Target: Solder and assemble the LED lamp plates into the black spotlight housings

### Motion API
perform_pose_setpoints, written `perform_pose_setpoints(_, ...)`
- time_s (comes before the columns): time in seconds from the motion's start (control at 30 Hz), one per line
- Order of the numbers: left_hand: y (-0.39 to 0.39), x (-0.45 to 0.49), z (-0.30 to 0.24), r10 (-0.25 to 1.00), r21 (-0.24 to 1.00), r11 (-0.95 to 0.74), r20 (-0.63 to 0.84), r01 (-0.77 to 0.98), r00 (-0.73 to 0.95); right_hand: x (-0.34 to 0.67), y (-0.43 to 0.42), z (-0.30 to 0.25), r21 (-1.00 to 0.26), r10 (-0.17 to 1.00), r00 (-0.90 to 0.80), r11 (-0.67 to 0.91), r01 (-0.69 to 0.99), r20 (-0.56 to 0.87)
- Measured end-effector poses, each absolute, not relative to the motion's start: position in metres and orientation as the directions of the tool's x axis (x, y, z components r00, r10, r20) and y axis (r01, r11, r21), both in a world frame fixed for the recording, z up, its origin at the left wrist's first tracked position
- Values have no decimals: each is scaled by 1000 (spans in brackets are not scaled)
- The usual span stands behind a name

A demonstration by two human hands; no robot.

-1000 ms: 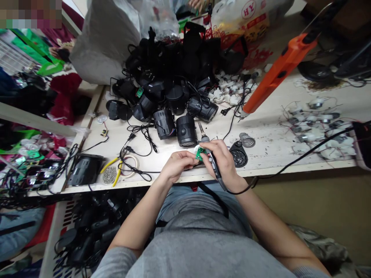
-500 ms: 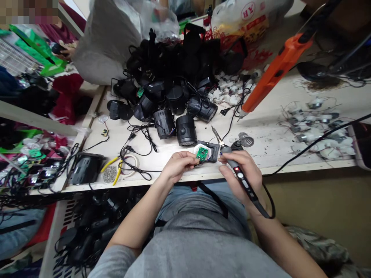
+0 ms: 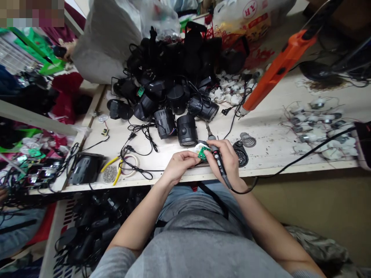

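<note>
Between its thumb and fingers my left hand (image 3: pixel 181 164) pinches the edge of a small green circuit board (image 3: pixel 204 153). My right hand (image 3: pixel 224 158) is wrapped round a black soldering iron (image 3: pixel 218 162), its tip pointing away from me toward the black housings. The right thumb and fingertips are close by the board's right side; whether they touch it I cannot tell. A white round part (image 3: pixel 199 147) shows just behind the board. Two black cylindrical housings (image 3: pixel 187 130) stand beyond my hands. To the right of my right hand lies a black round part (image 3: pixel 241 154) on the bench.
An orange electric screwdriver (image 3: pixel 278 73) hangs over the bench. White motors with wires (image 3: pixel 321 127) lie at right. Pliers with yellow handles (image 3: pixel 116 170), a tape roll (image 3: pixel 133 166) and cables are at left. Black housings pile up behind. A person sits at far left.
My right hand has moved left to the circuit board, bringing the soldering iron along and turning it more upright. The left hand keeps its pinch on the board.
</note>
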State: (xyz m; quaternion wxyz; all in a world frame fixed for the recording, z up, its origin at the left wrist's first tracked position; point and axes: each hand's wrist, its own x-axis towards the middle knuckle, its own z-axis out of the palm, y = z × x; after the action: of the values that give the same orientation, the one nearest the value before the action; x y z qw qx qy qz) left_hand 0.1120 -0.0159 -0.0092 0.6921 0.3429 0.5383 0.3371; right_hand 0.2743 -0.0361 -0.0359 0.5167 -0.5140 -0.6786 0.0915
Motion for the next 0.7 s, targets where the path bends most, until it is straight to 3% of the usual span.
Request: perform_pose_setpoints(0.7,-10,112,-7,796,805,588,-560,-77,232,278,-36,-33,-638,800,4,475,605,600)
